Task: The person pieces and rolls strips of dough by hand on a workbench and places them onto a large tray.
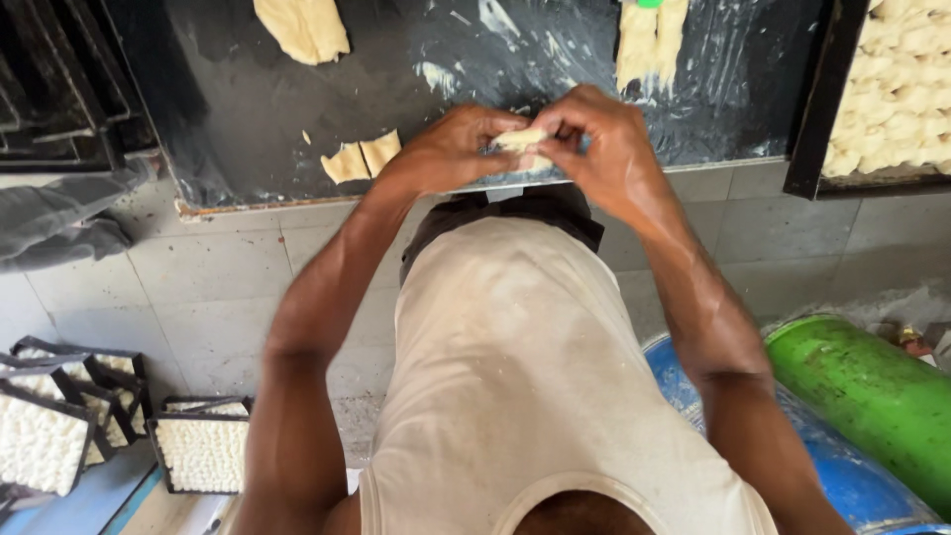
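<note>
Over dark worktop [297,119] edge, left hand [451,149] and right hand [604,149] pinch dough piece [520,139].

No packages, labels, signs or screens anywhere that I can spot. Closest thing to a container is the green cylinder [872,406] lying at lower right beside a blue drum [842,476] (both plain as far as the view shows), though any marking might be turned away from the camera.
</note>
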